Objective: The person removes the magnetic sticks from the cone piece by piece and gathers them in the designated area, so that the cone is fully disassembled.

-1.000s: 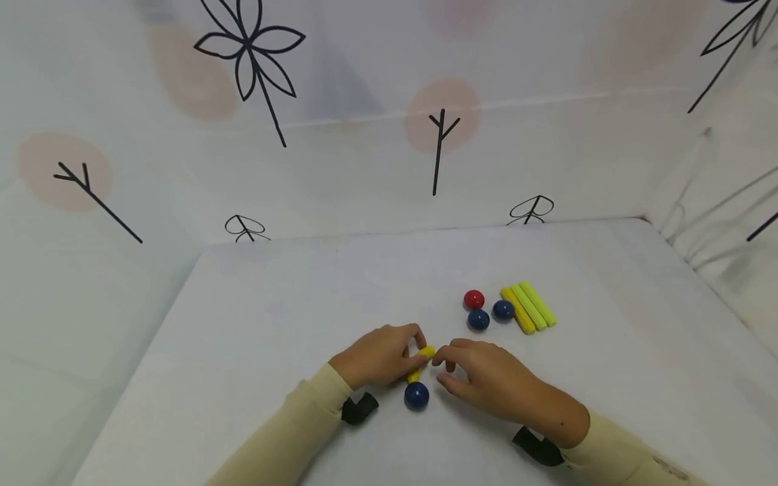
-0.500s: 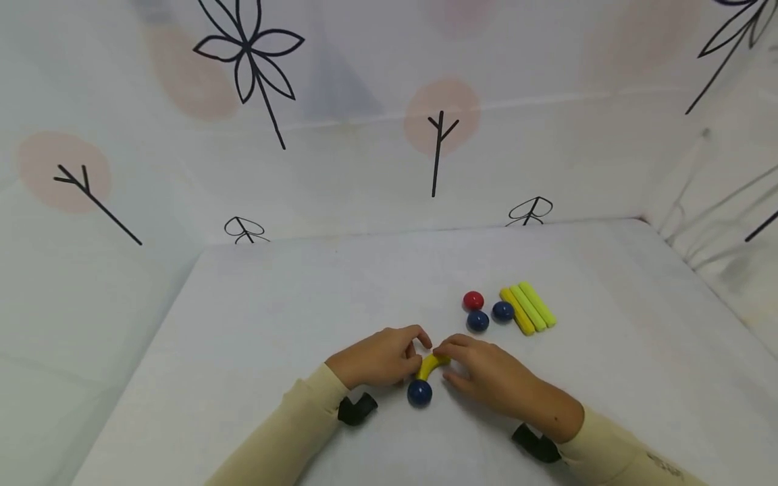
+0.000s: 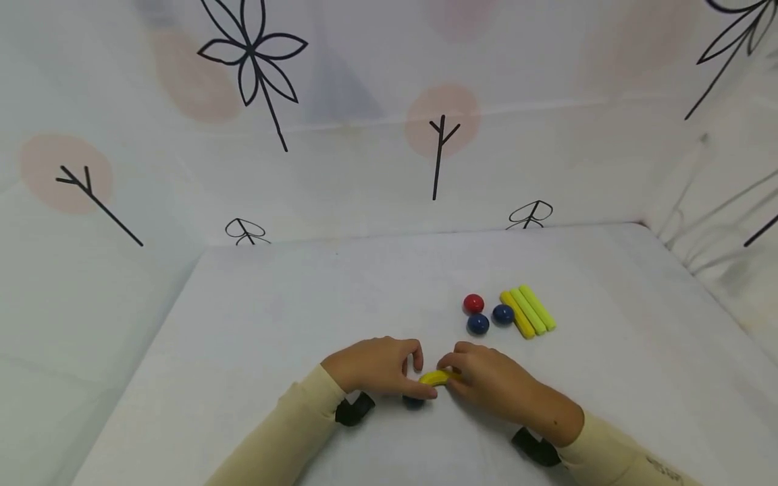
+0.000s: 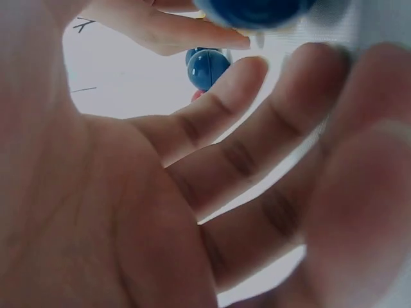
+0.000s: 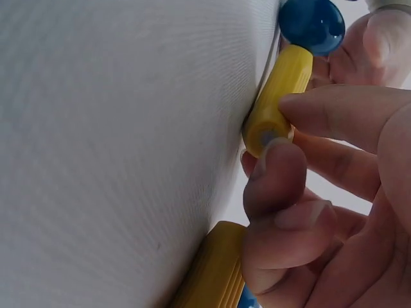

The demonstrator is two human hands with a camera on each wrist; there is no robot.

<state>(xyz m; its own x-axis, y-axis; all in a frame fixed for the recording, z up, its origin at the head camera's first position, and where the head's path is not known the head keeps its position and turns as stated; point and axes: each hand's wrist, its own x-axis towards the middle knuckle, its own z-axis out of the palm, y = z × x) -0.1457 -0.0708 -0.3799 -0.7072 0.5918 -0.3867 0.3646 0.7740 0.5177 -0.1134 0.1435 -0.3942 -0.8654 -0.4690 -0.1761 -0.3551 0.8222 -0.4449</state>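
Note:
My right hand (image 3: 501, 385) pinches the near end of a short curved yellow magnetic rod (image 3: 433, 378) between thumb and fingers. In the right wrist view a grey disc shows in that end, and the other end of the rod (image 5: 289, 77) meets a glossy blue ball (image 5: 313, 27). Close on the other side is my left hand (image 3: 379, 368), its fingers loosely bent and spread around no object. Its thumb reaches across in front of the blue ball (image 3: 412, 403), partly covering it in the head view; whether they touch I cannot tell.
Beyond my right hand lie a red ball (image 3: 474, 304) and two blue balls (image 3: 478, 325). Beside them are a straight yellow rod (image 3: 518, 315) and two yellow-green rods (image 3: 537, 305) in a row. A white cloth (image 3: 273, 304) covers the table, with printed fabric walls behind.
My left hand has let go of the curved rod and my right hand has taken its end. The rod has turned from upward-pointing to nearly sideways, and the left thumb now overlaps the ball.

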